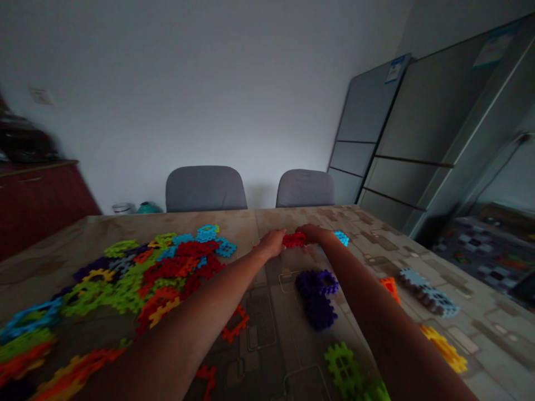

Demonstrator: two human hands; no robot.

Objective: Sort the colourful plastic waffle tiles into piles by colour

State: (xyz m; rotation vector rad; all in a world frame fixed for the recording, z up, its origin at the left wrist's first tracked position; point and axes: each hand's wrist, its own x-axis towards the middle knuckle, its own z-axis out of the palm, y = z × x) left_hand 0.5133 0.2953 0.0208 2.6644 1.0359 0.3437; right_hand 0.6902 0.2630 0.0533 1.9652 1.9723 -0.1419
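Both my arms reach far out over the table (288, 356). My left hand (272, 243) and my right hand (311, 233) close from either side on a red interlocking plastic piece (293, 240). A light blue piece (341, 238) lies just right of my right hand. Below my hands sits a cluster of purple pieces (316, 295). A big heap of red, green, blue, orange and yellow pieces (142, 273) spreads over the table's left half.
Loose pieces lie near me: green (345, 367), orange (235, 326), yellow (445, 348), blue-grey (426, 292). Two grey chairs (204, 188) stand at the far table edge. A tall grey fridge (422, 128) is at the right, a dark wooden cabinet (37, 200) at the left.
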